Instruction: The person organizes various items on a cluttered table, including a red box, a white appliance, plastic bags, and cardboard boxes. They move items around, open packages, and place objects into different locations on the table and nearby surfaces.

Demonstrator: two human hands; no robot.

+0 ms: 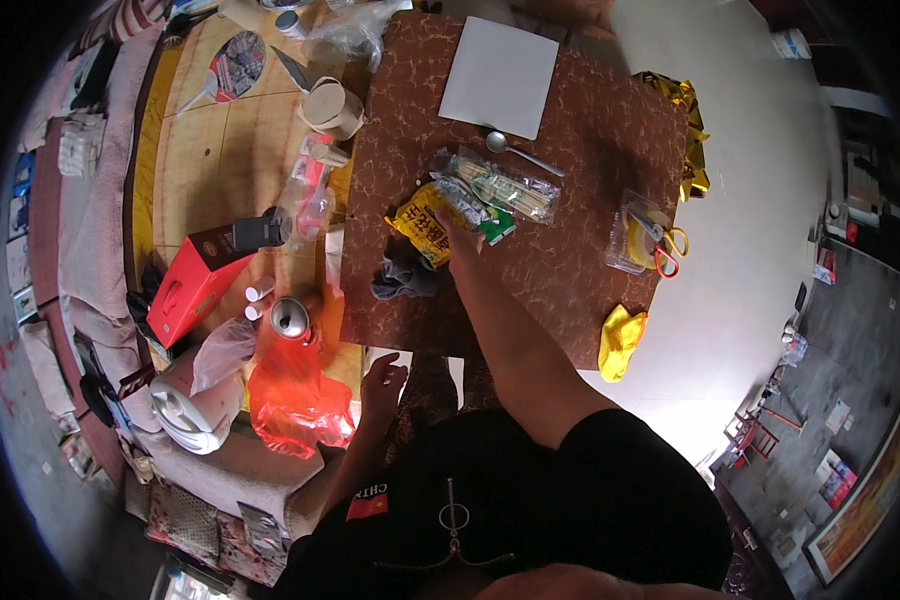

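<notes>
My right hand (465,241) reaches over the brown marbled table and grips the right end of a yellow snack packet (426,223). The packet bears large writing. Just beyond it lies a clear plastic pack of thin sticks (506,187), and a green-and-silver wrapper (497,225) shows beside my fingers. A crumpled dark grey cloth (405,277) rests on the near side of the packet. My left hand (382,386) hangs by the table's near edge, its fingers loosely bent and apart, with nothing in it.
On the brown tabletop (540,300) are a white sheet (499,77), a metal spoon (525,154), scissors (660,244) by a tape roll and clear tray, and a yellow cloth (622,341). Left, a wooden table (195,172) holds a red box (195,289), a can (290,319) and a red plastic bag (296,397).
</notes>
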